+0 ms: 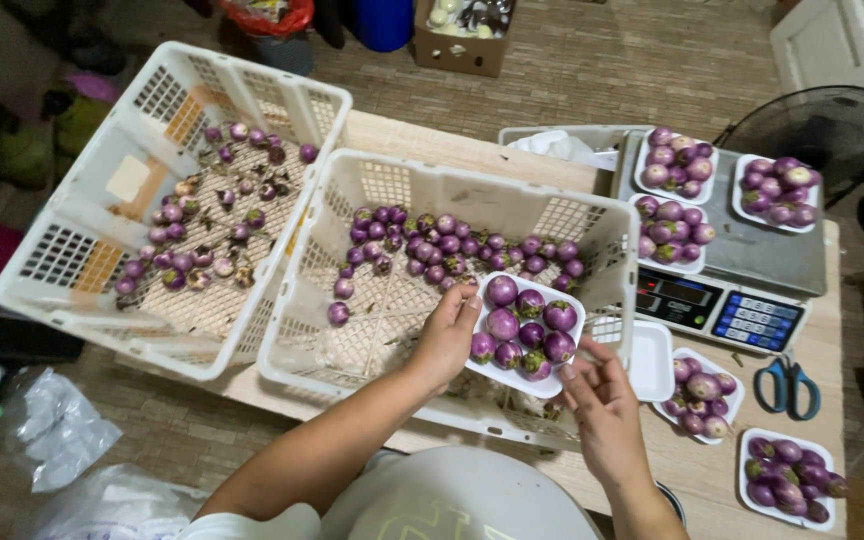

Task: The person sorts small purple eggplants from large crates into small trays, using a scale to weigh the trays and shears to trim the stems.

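Note:
My left hand grips the left edge of a white foam tray filled with several round purple eggplants. My right hand supports the tray's lower right corner, fingers curled under it. The tray hovers over the near right part of a white plastic crate that holds several loose purple eggplants along its far side.
A second white crate with small eggplants stands at the left. A digital scale at the right carries filled trays. More filled trays, an empty foam tray and scissors lie on the wooden table. A fan stands behind.

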